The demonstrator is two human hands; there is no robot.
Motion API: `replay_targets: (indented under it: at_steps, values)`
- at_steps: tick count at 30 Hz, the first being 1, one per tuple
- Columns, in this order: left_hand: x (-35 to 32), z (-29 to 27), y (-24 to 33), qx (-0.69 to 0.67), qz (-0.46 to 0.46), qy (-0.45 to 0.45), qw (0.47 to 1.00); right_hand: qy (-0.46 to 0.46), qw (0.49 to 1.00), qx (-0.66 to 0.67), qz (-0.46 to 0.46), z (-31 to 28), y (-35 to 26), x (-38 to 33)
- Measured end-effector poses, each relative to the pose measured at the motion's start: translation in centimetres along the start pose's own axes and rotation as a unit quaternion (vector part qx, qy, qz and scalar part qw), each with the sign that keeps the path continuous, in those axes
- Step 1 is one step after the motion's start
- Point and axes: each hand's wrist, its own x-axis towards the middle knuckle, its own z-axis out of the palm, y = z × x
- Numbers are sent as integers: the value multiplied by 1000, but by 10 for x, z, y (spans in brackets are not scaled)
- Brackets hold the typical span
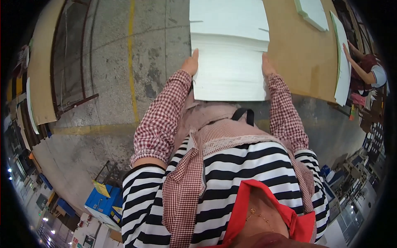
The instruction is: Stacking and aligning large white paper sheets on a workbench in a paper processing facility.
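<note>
A thick stack of white sheets (229, 70) lies in front of my body, its near edge close to my waist. My left hand (190, 64) presses against its left side, thumb pointing forward along the edge. On the opposite side, my right hand (268, 65) holds the right edge. Most of the fingers of both hands are hidden by the stack. Farther ahead, more white sheets (227, 14) continue beyond a stepped ridge, with small slits at both sides.
A brown board-topped table (302, 62) stands to the right, bearing a smaller white stack (313, 13). At its far right, another person (368, 70) touches white sheets (342, 62). Another brown table (41, 70) is at left. A blue box (101, 202) stands behind on the left.
</note>
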Motion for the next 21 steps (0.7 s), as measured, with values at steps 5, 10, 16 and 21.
replay_targets:
  at_steps: [5,10,16,21]
  values:
    - [-13,6,-1,66,-19,51,996,-135,945,252,157,-28,-15,18]
    - [-24,2,14,84,-9,50,995,-54,998,13,40,-4,-4,3]
    - [-22,-4,14,6,-58,-25,998,66,993,95,-29,26,19,17]
    - [-22,6,-1,104,26,74,992,87,994,25,-56,18,5,-4]
